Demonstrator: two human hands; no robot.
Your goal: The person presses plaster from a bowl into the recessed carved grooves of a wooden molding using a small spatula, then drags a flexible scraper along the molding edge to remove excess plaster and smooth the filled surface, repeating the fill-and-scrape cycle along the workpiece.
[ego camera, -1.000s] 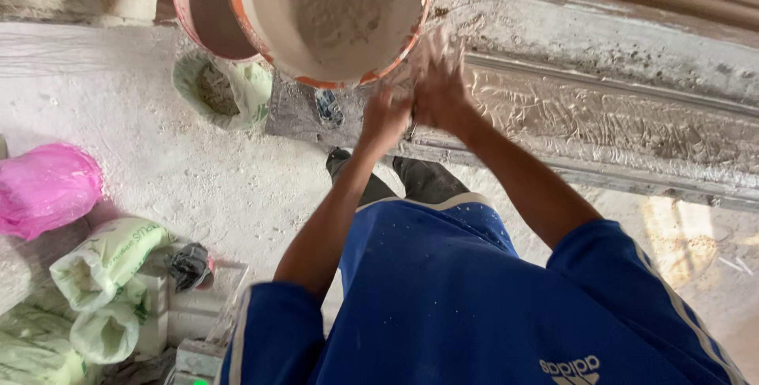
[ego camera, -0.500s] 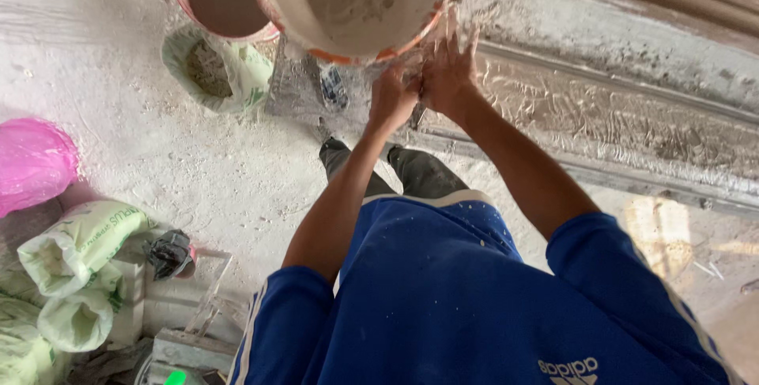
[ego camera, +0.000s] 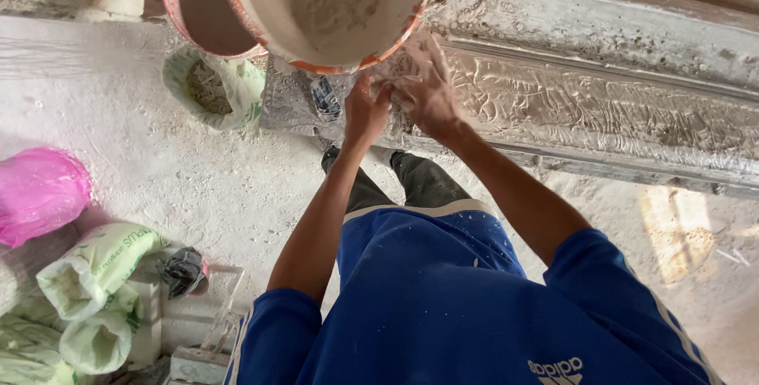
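Head view, left hand: the left hand sits just below the rim of the round orange-rimmed bucket of white plaster, fingers curled against the right hand; whether it grips anything cannot be told.
Head view, right hand: the right hand lies spread, fingers wide, flat on the wet plaster at the left end of the long white moulded plaster strip; it clasps nothing that shows.
Head view, strip: it runs from the hands to the right edge, its ridged surface glossy and marked with swirls, on a grey plaster-smeared bench.
Head view, bucket: it is at the top, touching or overlapping a second, pink-walled bucket to its left.
Head view, floor: a white-dusted floor carries an open green-and-white sack of grey powder below the pink bucket.
Head view, left edge: a pink plastic bag lies above several pale green sacks.
Head view, person: blue shirt and dark trousers, forearms bare.
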